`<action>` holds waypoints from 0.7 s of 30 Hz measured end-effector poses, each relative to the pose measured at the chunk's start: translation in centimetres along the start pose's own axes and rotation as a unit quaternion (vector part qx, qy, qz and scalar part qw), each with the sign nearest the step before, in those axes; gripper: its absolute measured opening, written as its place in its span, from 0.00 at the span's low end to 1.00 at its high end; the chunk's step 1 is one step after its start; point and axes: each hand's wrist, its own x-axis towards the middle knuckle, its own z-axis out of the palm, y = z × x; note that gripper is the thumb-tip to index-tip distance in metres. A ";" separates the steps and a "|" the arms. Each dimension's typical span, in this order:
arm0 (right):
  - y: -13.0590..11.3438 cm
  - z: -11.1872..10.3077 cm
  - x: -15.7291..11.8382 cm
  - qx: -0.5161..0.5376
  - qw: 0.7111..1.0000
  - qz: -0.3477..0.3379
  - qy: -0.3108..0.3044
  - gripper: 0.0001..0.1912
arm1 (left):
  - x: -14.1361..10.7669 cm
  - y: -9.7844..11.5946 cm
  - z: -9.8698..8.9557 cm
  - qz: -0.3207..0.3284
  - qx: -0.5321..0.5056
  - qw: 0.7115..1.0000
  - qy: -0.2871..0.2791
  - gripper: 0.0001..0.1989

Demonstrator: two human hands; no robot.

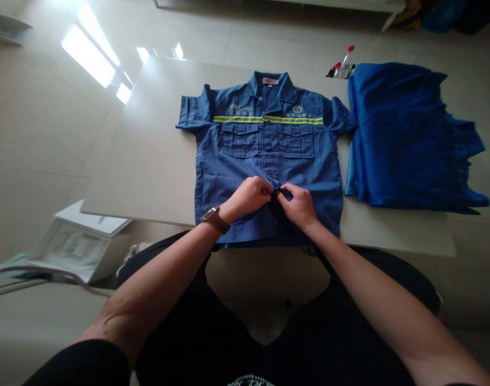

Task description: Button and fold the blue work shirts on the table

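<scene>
A blue short-sleeved shirt (237, 171) lies front side up, its collar toward the far side and a yellow-green reflective stripe across the chest. My left hand (253, 194), with a brown-strapped watch (216, 219) on the wrist, pinches the front placket below the chest pockets. Right beside it, my right hand (296, 205) grips the placket's other edge, where the cloth is bunched and lifted. Fingertips of both hands nearly meet; the button between them, if any, is hidden.
The shirt rests on a pale table (148, 161). A stack of folded blue garments (406, 139) sits at the right, touching the shirt's sleeve. Behind the stack are bottles with red caps (344, 65). A white box (84, 241) stands at lower left, below the table edge.
</scene>
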 end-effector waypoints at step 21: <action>2.5 -2.5 2.0 -0.157 0.985 -0.037 0.055 0.19 | -1.2 0.8 0.7 -0.049 -0.050 0.946 -0.317 0.08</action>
